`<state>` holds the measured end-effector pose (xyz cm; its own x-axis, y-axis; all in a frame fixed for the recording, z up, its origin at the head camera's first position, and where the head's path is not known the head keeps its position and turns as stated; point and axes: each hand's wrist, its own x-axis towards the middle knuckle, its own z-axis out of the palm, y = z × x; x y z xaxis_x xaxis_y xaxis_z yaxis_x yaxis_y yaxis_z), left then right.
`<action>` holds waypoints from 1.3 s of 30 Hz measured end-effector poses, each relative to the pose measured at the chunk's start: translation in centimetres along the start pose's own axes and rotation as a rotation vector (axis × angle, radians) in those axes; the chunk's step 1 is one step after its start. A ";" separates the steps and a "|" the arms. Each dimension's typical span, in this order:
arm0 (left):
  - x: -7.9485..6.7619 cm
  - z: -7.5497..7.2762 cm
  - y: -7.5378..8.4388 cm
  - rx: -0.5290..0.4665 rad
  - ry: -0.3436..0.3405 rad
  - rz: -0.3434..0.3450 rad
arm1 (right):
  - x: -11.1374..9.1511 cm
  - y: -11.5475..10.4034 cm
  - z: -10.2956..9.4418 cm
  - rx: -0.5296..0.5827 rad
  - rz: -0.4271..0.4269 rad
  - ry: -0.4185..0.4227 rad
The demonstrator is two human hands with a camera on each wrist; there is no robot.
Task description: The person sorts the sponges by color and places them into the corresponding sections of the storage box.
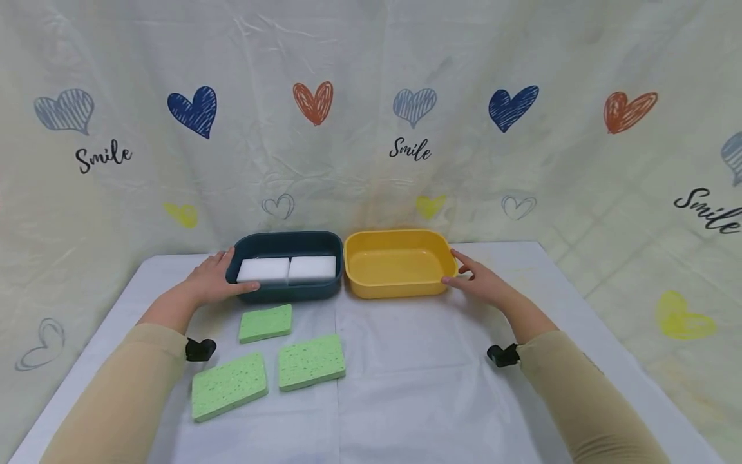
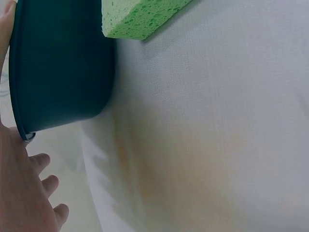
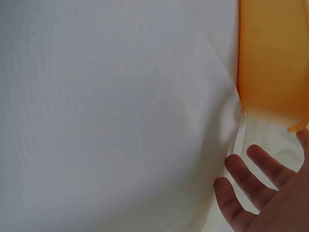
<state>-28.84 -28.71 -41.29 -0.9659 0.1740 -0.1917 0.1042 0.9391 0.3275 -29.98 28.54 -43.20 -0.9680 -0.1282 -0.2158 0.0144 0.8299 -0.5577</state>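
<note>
At the back of the table a dark teal container (image 1: 301, 294) holds two white blocks (image 1: 263, 268) side by side. My left hand (image 1: 210, 280) touches its left end, the thumb along the front rim and the fingers spread at the side. To its right stands a yellow container (image 1: 400, 289) with nothing inside. My right hand (image 1: 482, 283) touches that one's right end, with thumb and index finger at the rim; the other fingers are loosely bent in the right wrist view. Three light green sponges (image 1: 312, 362) lie on the table in front of the teal container.
A white cloth (image 1: 406, 386) covers the table. Behind it hangs a pale curtain (image 1: 359, 51) printed with hearts and lettering. The two containers stand side by side near the table's back edge, close to the curtain.
</note>
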 end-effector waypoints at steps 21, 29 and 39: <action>0.1 0.2 -0.7 -0.121 0.055 0.046 | 0.2 0.1 0.5 0.020 0.055 -0.019; -2.1 -0.3 0.7 -0.068 0.118 0.101 | 0.0 0.3 0.2 0.024 0.064 -0.039; -6.9 0.6 3.5 0.011 0.170 0.259 | -0.2 -0.1 0.1 0.029 0.076 -0.049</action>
<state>-21.70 -26.40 -39.41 -0.9325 0.3571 0.0544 0.3540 0.8733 0.3346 -29.79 28.41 -43.18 -0.9504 -0.0926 -0.2969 0.0954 0.8220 -0.5614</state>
